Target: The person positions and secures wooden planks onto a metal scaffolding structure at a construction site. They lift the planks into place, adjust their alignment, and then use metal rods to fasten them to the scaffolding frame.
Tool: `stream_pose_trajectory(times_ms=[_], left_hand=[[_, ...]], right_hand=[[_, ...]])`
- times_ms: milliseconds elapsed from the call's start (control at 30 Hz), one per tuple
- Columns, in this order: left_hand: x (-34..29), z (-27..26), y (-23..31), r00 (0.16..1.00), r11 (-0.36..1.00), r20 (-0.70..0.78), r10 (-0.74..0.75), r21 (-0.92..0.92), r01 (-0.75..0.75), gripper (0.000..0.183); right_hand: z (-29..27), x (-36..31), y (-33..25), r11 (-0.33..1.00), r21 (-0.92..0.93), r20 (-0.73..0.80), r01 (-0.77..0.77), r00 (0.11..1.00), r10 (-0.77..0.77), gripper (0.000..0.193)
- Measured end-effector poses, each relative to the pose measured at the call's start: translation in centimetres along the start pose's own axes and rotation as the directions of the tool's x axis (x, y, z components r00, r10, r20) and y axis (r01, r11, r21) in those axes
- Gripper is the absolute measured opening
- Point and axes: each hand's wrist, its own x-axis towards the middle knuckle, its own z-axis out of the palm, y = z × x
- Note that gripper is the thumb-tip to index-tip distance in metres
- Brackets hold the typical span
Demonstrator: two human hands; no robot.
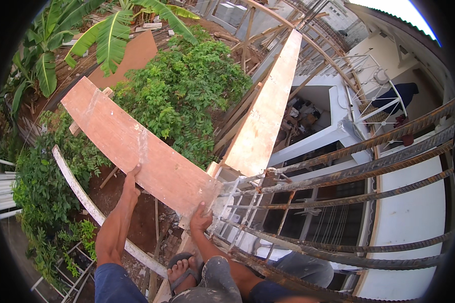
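A long reddish plywood board (167, 169) slants from the upper left down to the middle, high above the ground. My left hand (133, 179) grips its near edge about halfway along, one digit showing on top and the other fingers hidden beneath. At the board's lower right end my right hand (201, 220) is closed on the corner, beside tied rebar. A wooden batten (75, 129) pokes out from under the board's far end. Several rusty rebar rods (359, 194) run from the board's end to the right, with stirrups around them.
A second plywood channel (268, 111) stretches away beyond the rebar. My sandalled foot (183, 272) rests on a narrow timber. A curved whitish pole (98, 214) passes at lower left. Leafy bushes (177, 86) and bare soil lie far below; a white-framed building opening (308, 116) stands right.
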Motion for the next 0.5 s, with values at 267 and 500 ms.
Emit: stream_pose_trajectory(times_ms=[267, 500], left_hand=[[0.15, -0.31, -0.3, 0.998, 0.999, 0.051, 0.048, -0.005, -0.047, 0.066], [0.28, -0.12, -0.1, 0.998, 0.999, 0.058, 0.034, -0.012, -0.034, 0.067]], right_hand=[[0.1, -0.09, 0.03, 0.998, -0.065, -0.032, 0.011, 0.999, -0.013, 0.063], [0.39, -0.04, 0.58, 0.999, -0.031, -0.014, 0.009, 1.0, -0.01, 0.061]])
